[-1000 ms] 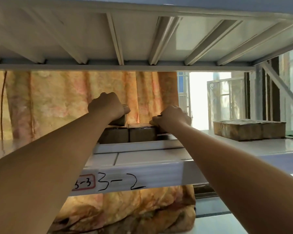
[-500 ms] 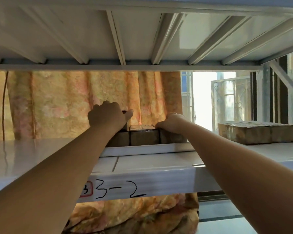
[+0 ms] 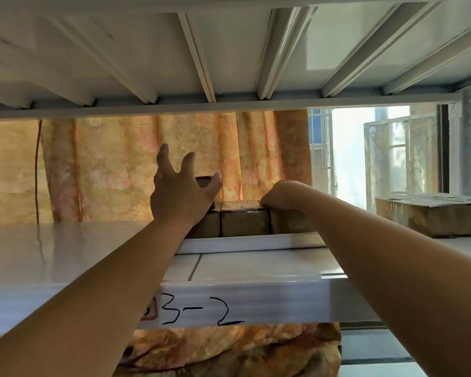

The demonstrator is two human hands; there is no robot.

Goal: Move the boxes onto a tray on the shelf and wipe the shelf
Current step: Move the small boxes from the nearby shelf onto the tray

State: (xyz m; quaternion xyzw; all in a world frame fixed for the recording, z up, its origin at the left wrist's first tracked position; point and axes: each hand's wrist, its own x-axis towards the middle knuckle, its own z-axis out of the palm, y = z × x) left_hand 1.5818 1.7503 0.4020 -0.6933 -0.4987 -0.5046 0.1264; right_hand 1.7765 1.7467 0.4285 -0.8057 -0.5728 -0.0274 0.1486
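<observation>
A white tray [image 3: 245, 241] lies on the white shelf [image 3: 65, 254] and carries a row of brown boxes [image 3: 242, 220]. A further brown box [image 3: 205, 182] sits on top of the row at the left. My left hand [image 3: 181, 190] hovers in front of that upper box with its fingers spread, touching nothing I can see. My right hand [image 3: 282, 195] lies over the top of the right-hand box in the row, its fingers curled over the far edge and hidden.
A bigger taped cardboard box [image 3: 433, 216] stands on the shelf at the right. The ribbed underside of the upper shelf [image 3: 229, 50] hangs close overhead. An orange floral curtain [image 3: 147, 159] and a barred window [image 3: 365, 159] lie behind. The shelf's front beam [image 3: 256, 303] is marked 3-2.
My left hand has let go of the upper box and spread its fingers, rising a little. My right hand stays on the right-hand box.
</observation>
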